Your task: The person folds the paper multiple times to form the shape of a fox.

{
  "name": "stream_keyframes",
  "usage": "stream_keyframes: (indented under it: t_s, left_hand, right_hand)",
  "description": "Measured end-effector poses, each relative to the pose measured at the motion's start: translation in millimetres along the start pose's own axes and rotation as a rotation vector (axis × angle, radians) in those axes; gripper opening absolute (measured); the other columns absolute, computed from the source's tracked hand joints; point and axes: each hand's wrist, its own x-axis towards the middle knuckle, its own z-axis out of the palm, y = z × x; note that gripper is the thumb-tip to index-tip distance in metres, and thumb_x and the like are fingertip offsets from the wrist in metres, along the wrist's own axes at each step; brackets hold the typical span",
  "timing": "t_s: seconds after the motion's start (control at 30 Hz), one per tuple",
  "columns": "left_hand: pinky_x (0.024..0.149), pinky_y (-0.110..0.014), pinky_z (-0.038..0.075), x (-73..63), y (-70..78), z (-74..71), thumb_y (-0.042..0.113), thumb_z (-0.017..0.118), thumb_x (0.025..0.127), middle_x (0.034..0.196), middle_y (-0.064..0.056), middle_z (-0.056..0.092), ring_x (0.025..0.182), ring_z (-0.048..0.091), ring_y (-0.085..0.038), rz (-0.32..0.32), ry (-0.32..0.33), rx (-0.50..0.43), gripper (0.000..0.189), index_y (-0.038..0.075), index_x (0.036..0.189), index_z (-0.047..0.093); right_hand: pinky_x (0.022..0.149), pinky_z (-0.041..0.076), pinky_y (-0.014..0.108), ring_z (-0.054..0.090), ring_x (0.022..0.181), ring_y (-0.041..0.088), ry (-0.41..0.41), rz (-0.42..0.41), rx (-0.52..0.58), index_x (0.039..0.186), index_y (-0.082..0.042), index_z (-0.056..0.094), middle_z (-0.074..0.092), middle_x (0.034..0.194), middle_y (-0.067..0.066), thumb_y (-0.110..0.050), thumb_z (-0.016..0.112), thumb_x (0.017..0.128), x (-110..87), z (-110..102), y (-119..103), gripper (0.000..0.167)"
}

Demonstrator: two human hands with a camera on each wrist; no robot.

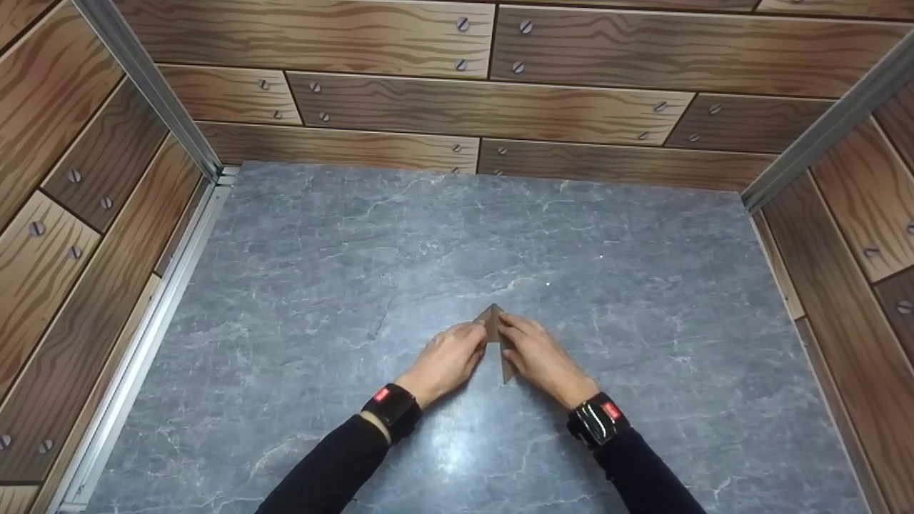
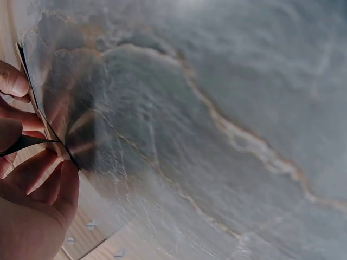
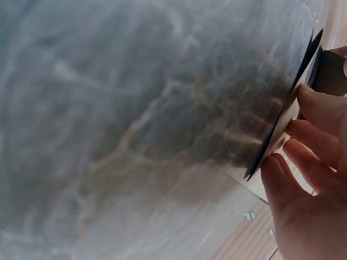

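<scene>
Between my two hands is a small folded piece of brown paper (image 1: pixel 493 330), its point facing away from me and one narrow flap hanging toward me on the right. My left hand (image 1: pixel 444 357) pinches its left side with thumb and fingertips. On the other side, my right hand (image 1: pixel 548 358) grips the right edge and the flap. Seen from the left wrist, the paper (image 2: pixel 54 132) is nearly edge-on, with a dark flap jutting out between the fingers. The right wrist view shows thin, slightly parted layers of the paper (image 3: pixel 287 105), held at fingertips and thumb.
The blue-grey marbled tabletop (image 1: pixel 343 243) spreads around the hands and is glossy enough to reflect them. Wood-patterned panels (image 1: pixel 400 100) rise at the back and both sides. A metal rail (image 1: pixel 153 343) runs along the left edge.
</scene>
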Motion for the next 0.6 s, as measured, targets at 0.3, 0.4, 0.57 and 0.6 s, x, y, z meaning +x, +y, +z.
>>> stream_keyframes:
  t_s: [0.3,0.4,0.57,0.6]
  left_hand:
    - [0.104,-0.047,0.052,1.2,1.5,4.1,0.021,0.060,0.105,0.139,-0.012,0.065,0.126,0.061,-0.033,0.016,-0.045,0.064,0.012,0.011,0.109,0.064]
    - [0.103,-0.048,0.052,1.2,1.3,5.1,0.023,0.062,0.104,0.139,-0.011,0.065,0.126,0.061,-0.033,0.018,-0.044,0.072,0.012,0.012,0.110,0.066]
    - [0.098,-0.050,0.054,-0.3,1.0,7.2,0.023,0.069,0.099,0.140,-0.010,0.065,0.126,0.060,-0.032,0.001,-0.027,0.052,0.013,0.014,0.109,0.070]
    - [0.097,-0.050,0.054,-0.7,1.4,7.4,0.024,0.070,0.098,0.140,-0.010,0.065,0.126,0.060,-0.032,-0.007,-0.026,0.052,0.014,0.015,0.109,0.071]
  right_hand:
    - [0.115,0.039,0.053,0.049,0.137,0.040,-0.002,-0.009,0.012,0.135,0.005,0.061,0.048,0.155,0.019,-0.008,0.072,0.095,2.6,-0.9,-1.3,0.043]
    - [0.114,0.040,0.054,0.049,0.137,0.040,-0.003,-0.004,0.012,0.135,0.005,0.061,0.048,0.155,0.020,-0.008,0.072,0.095,3.1,-0.4,-1.7,0.043]
    - [0.113,0.041,0.054,0.049,0.136,0.040,-0.006,0.004,0.017,0.136,0.004,0.061,0.048,0.155,0.020,-0.007,0.072,0.095,3.5,0.0,-2.3,0.044]
    - [0.113,0.041,0.054,0.049,0.136,0.040,-0.006,0.004,0.019,0.136,0.004,0.061,0.048,0.155,0.020,-0.007,0.072,0.095,3.5,0.1,-2.4,0.044]
